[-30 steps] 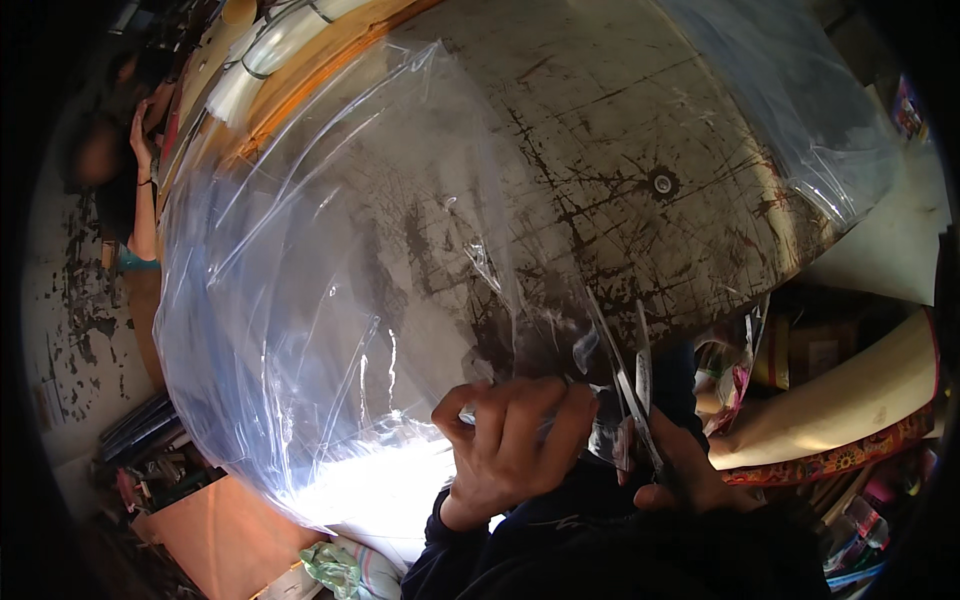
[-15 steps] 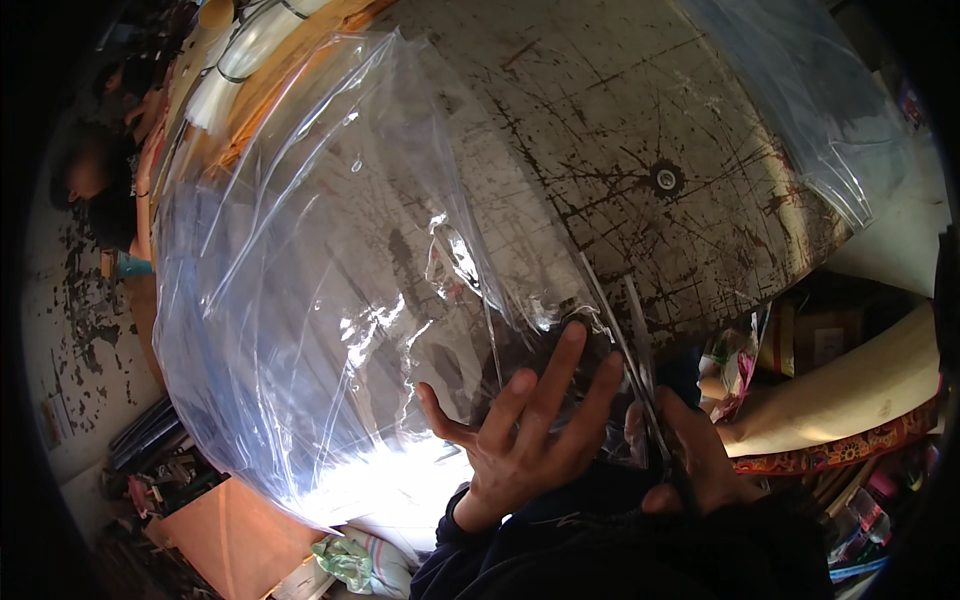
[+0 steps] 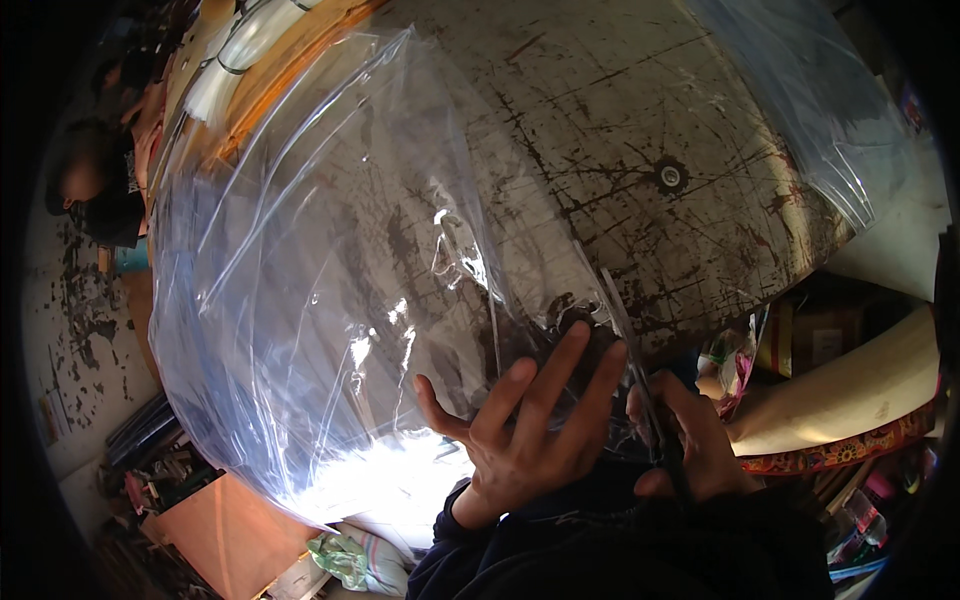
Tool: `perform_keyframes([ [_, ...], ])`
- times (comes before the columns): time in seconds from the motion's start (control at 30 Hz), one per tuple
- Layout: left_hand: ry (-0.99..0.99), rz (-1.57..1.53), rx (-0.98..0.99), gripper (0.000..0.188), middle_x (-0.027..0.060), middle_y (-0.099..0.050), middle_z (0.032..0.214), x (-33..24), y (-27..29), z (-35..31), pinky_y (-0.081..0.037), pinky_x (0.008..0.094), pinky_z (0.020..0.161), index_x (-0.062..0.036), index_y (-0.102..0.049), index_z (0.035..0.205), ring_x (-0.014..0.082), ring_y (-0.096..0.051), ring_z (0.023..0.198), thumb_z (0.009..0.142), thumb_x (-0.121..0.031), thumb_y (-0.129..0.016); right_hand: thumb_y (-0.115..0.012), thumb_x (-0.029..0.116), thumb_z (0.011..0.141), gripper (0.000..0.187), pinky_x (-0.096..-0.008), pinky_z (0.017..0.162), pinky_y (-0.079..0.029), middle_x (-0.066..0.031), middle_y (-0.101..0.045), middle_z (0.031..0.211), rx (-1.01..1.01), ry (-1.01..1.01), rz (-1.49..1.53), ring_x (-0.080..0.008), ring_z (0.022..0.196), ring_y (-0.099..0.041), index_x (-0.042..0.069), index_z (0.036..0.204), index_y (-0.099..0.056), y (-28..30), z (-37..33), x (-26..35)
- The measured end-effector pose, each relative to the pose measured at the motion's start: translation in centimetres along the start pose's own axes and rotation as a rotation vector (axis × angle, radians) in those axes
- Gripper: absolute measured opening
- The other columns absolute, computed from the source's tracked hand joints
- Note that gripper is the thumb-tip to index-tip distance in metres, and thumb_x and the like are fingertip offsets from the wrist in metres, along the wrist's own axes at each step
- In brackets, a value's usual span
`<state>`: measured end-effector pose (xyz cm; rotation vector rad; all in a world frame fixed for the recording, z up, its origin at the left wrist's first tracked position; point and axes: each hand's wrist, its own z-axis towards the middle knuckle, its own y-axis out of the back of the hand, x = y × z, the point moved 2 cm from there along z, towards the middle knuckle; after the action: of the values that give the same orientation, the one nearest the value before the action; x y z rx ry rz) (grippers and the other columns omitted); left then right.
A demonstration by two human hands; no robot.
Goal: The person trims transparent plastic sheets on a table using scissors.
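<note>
The left hand (image 3: 532, 438) reaches away from the near side, its back turned up and its fingers (image 3: 562, 375) spread, aimed far and slightly right. The leftmost finger splays well apart from the rest, bending outward to the left; the other three lean right, with gaps between them. Its thumb is hidden. The left wrist (image 3: 476, 508) emerges from a dark sleeve (image 3: 450, 550) and angles to the right. Just beside it on the right, the right hand (image 3: 707, 440) is curled in a grip, one digit arched on the far side, another lower and nearer. Dark cloth covers the right forearm (image 3: 735, 540).
</note>
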<state>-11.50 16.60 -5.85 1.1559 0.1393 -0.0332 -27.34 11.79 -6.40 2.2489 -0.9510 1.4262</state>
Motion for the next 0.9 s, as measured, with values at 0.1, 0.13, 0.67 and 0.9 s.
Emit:
perform_keyframes([
  [0.1,-0.026,0.019,0.012,0.026,-0.011,-0.055,0.114,0.1,0.0,-0.1,-0.005,0.0538,0.109,-0.0336,-0.064,0.094,0.0184,-0.023,0.125,0.068,-0.033,-0.063,-0.084,0.035,0.057,0.072,-0.0259,0.063,-0.039,-0.0066,-0.051,0.082,-0.021,0.009,0.059,-0.0114,0.073,-0.047,0.001,0.106,-0.043,-0.4,0.3,-0.3],
  [0.13,-0.022,0.023,0.009,0.028,-0.0116,-0.055,0.113,0.0,0.0,0.0,-0.005,0.054,0.108,-0.0339,-0.065,0.095,0.0182,-0.023,0.125,0.067,-0.033,-0.063,-0.084,0.036,0.057,0.072,-0.0254,0.062,-0.038,-0.0062,-0.051,0.082,-0.032,0.03,0.069,-0.0104,0.073,-0.047,0.001,0.106,-0.043,-0.4,0.4,-0.4],
  [0.67,-0.007,0.01,-0.018,0.032,-0.0116,-0.057,0.107,-0.1,-0.2,0.0,-0.004,0.0539,0.109,-0.0352,-0.066,0.096,0.0182,-0.026,0.124,0.064,-0.031,-0.062,-0.084,0.042,0.055,0.078,-0.0225,0.059,-0.039,-0.0026,-0.052,0.079,-0.032,-0.028,0.111,-0.0078,0.068,-0.047,0.001,0.108,-0.043,-0.3,-0.3,-1.1],
  [0.9,0.086,-0.014,-0.018,0.025,-0.017,-0.058,0.103,0.0,-0.4,-0.2,-0.001,0.0607,0.105,-0.0382,-0.065,0.099,0.0096,-0.036,0.114,0.076,-0.039,-0.057,-0.084,0.041,0.055,0.079,-0.0231,0.064,-0.04,-0.0044,-0.053,0.081,-0.038,0.006,0.119,-0.0087,0.071,-0.047,0.0,0.108,-0.043,-0.1,0.4,-1.0],
])
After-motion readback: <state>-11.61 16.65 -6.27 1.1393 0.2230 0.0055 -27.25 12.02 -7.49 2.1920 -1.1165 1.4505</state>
